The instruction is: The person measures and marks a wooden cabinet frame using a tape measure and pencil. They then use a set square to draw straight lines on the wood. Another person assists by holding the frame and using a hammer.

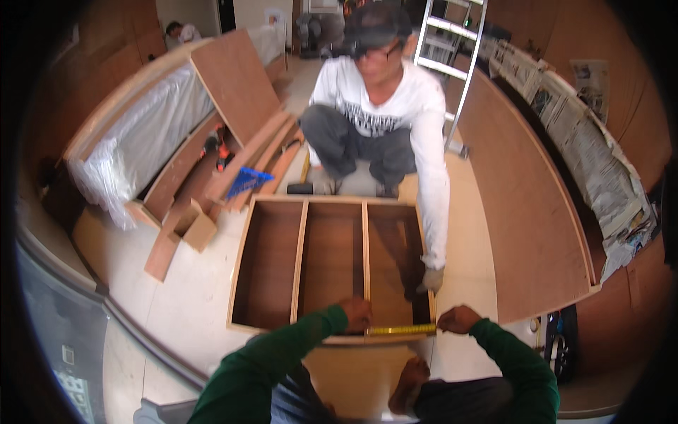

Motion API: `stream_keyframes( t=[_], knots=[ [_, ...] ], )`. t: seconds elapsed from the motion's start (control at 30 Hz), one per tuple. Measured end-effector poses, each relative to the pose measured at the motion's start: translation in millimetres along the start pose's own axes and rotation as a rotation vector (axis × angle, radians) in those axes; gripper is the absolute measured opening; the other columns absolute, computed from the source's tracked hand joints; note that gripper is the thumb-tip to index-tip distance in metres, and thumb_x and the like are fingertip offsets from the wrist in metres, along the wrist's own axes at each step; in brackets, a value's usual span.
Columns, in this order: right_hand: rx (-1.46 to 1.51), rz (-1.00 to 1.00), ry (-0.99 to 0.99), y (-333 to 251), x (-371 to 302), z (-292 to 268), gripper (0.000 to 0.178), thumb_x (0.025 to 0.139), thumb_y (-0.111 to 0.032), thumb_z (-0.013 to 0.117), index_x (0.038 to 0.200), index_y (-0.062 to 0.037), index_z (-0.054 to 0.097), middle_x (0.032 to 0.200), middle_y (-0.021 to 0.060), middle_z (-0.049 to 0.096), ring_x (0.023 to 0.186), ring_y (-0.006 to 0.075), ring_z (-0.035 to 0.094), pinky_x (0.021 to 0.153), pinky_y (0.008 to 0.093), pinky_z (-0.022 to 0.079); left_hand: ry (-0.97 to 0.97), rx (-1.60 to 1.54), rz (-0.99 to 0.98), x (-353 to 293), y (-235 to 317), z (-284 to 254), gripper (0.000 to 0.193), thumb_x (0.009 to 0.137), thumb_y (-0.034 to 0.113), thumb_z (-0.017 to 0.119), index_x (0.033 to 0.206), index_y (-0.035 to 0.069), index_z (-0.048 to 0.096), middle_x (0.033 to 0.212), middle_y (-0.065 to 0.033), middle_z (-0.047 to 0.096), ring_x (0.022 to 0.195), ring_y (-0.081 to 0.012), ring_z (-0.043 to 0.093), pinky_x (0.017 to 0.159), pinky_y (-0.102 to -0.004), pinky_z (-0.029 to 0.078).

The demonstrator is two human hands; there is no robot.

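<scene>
A shallow wooden cabinet frame lies on the floor in front of me, with two dividers making three compartments. The yellow blade of a tape measure stretches along its near edge, across the right compartment. My left hand is closed at the blade's left end, by the right divider. At the frame's near right corner, my right hand pinches the other end. Which hand holds the case cannot be made out. A co-worker's gloved hand rests at the frame's right side, just beyond my right hand.
The co-worker crouches across the frame. At left lie wooden boards, a blue plastic piece, an orange-and-black power tool and a small open cardboard box. A large panel and a stepladder stand right.
</scene>
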State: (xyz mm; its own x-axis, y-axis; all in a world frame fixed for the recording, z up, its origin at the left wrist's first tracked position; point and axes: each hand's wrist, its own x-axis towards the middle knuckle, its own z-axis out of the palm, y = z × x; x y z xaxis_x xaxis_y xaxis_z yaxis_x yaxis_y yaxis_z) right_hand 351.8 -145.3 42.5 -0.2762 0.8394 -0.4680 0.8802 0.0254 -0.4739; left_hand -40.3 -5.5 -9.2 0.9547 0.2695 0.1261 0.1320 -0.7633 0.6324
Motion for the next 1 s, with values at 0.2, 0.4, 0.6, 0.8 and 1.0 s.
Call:
stream_keyframes(
  t=[0.2,0.4,0.6,0.8,1.0],
  knots=[
    [-0.067,-0.015,0.137,-129.4,47.3,13.1,0.016,0.085,-0.024,0.069,0.088,-0.0134,0.08,0.08,0.0159,0.074,0.072,0.0383,0.071,0.074,0.0464,0.06,-0.384,-0.187,-0.405,-65.2,-4.6,-79.0,0.017,0.081,0.014,0.076,0.094,0.005,0.082,0.088,-0.0152,0.078,0.081,-0.028,0.075,0.077,-0.0402,0.059],
    [-0.014,0.049,0.132,-179.5,72.0,61.0,0.019,0.087,-0.023,0.068,0.093,-0.0099,0.08,0.086,0.0187,0.074,0.078,0.0385,0.072,0.077,0.0471,0.058,-0.498,0.0,-0.614,-108.4,-14.7,-92.2,0.017,0.081,0.015,0.077,0.096,0.008,0.083,0.093,-0.0114,0.08,0.087,-0.0281,0.076,0.083,-0.0391,0.06],
    [-0.12,0.077,0.225,-187.3,80.1,89.4,0.019,0.087,-0.022,0.065,0.093,-0.0135,0.08,0.093,0.0177,0.072,0.085,0.0398,0.071,0.077,0.0489,0.059,-0.541,0.078,-0.652,-120.4,-16.1,-79.0,0.016,0.08,0.014,0.078,0.095,0.012,0.084,0.095,-0.0114,0.078,0.093,-0.0311,0.074,0.087,-0.0415,0.059],
    [-0.137,0.097,0.232,-199.1,82.0,91.8,0.018,0.087,-0.022,0.066,0.092,-0.0131,0.08,0.091,0.0185,0.073,0.083,0.0398,0.071,0.077,0.0491,0.059,-0.46,0.03,-0.675,-140.7,-16.4,-75.6,0.016,0.079,0.012,0.078,0.094,0.011,0.084,0.096,-0.0137,0.076,0.093,-0.0333,0.073,0.086,-0.0417,0.059],
    [-0.133,0.122,0.18,-200.1,81.9,87.2,0.019,0.088,-0.023,0.065,0.095,-0.0161,0.081,0.086,0.0182,0.074,0.08,0.0393,0.072,0.075,0.0499,0.06,-0.455,0.014,-0.656,-140.1,-15.0,-77.3,0.015,0.081,0.013,0.077,0.094,0.009,0.084,0.096,-0.0156,0.075,0.091,-0.0329,0.073,0.085,-0.0423,0.058]
  ],
)
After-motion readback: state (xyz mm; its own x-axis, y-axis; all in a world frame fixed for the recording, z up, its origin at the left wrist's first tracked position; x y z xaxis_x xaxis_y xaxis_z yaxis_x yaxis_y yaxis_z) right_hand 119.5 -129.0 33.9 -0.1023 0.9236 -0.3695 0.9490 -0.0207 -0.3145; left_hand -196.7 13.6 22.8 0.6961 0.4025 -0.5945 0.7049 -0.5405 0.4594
